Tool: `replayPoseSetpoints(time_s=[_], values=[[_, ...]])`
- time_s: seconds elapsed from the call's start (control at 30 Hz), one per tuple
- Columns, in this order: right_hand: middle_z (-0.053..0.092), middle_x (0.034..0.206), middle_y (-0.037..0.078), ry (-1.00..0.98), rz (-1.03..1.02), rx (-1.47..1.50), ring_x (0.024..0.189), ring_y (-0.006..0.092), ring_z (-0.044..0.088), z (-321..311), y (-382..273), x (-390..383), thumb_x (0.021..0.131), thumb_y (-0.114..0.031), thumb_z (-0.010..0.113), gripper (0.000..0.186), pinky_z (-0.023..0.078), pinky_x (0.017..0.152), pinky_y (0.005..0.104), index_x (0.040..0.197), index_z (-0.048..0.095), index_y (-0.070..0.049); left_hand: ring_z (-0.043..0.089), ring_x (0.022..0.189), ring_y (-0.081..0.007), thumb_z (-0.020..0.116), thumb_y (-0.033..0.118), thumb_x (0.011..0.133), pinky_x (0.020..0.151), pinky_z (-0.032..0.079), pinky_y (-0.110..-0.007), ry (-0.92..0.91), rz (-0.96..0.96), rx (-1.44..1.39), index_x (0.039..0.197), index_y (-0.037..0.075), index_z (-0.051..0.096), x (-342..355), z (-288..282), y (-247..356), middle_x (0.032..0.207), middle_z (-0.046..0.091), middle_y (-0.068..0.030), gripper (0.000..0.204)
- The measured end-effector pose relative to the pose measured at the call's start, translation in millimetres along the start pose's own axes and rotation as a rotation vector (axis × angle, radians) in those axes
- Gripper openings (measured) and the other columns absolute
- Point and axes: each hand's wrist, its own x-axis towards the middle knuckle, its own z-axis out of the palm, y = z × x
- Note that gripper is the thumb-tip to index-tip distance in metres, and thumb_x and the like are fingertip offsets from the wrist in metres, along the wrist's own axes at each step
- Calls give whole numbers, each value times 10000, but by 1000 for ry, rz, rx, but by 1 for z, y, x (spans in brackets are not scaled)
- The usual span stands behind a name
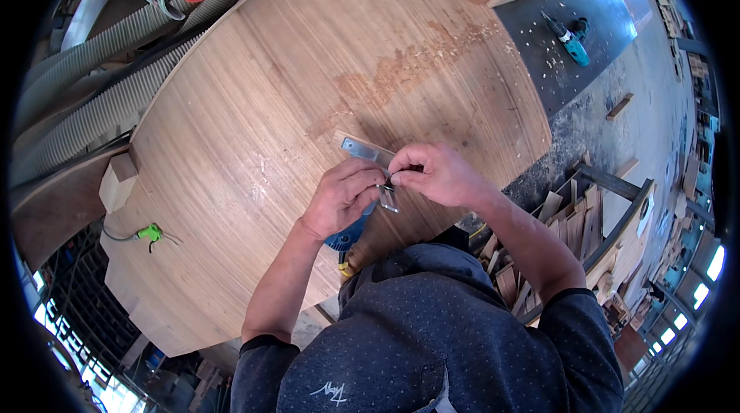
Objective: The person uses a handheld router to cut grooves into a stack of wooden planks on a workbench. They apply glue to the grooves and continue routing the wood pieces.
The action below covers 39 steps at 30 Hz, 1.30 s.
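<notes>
A blue corded power tool that looks like a trim router (pixel 346 236) lies tilted just in front of me, its yellow-and-black cord end by my shirt. My left hand (pixel 344 191) is closed around its upper part, by a clear plastic piece (pixel 388 199). Beyond the fingers a grey metal plate (pixel 361 149) sticks out, with a strip of wood along it. My right hand (pixel 433 172) pinches thumb and forefinger together at the tool, close to the left fingertips. Whatever small part is between them is hidden.
Beneath is a large curved wooden panel (pixel 254 135) with a brown stain. A green air blow gun (pixel 151 234) and a wood block (pixel 118 182) lie left. Ribbed hoses (pixel 100 105) run at far left. A teal drill (pixel 572 41) rests far right; wood offcuts (pixel 570 228) fill a rack.
</notes>
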Motion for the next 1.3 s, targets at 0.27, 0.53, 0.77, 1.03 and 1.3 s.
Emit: replayPoseSetpoints(time_s=[0.27, 0.53, 0.77, 1.03, 1.3], values=[[772, 931, 124, 72, 1, 28, 839, 223, 733, 4, -5, 0, 938, -154, 719, 186, 555, 780, 345, 1048, 763, -12, 688, 960, -342, 773, 42, 854, 813, 574, -399, 17, -24, -32, 1065, 21, 708, 0, 1, 2, 1080, 702, -141, 222], [764, 902, 80, -2, 30, -58, 805, 126, 697, 2, -2, 7, 934, -122, 756, 186, 548, 740, 292, 1086, 765, -15, 683, 967, -333, 768, 17, 853, 817, 576, -387, 39, -61, -53, 1084, 26, 711, -5, 5, 1, 1091, 688, -134, 238], [737, 872, 51, -102, 216, 113, 738, 102, 674, -4, -1, 22, 957, -132, 741, 147, 546, 676, 271, 1049, 769, -20, 693, 970, -327, 769, 7, 850, 818, 579, -385, 57, -57, -70, 1088, 35, 696, -7, 7, -2, 1091, 695, -133, 250], [758, 852, 19, -149, 83, -221, 837, 94, 706, -12, -21, 28, 946, -128, 763, 126, 559, 757, 263, 1008, 773, -19, 706, 948, -332, 804, 5, 828, 817, 575, -386, 114, -122, -131, 1019, 42, 654, -8, 9, 0, 1048, 713, -135, 246], [728, 791, 32, -193, 341, -21, 647, 94, 672, -13, -28, 33, 940, -172, 780, 169, 538, 587, 256, 950, 749, -6, 709, 946, -322, 813, 12, 825, 810, 575, -382, 125, -130, -144, 1007, 50, 630, -8, 9, 1, 1056, 718, -132, 261]])
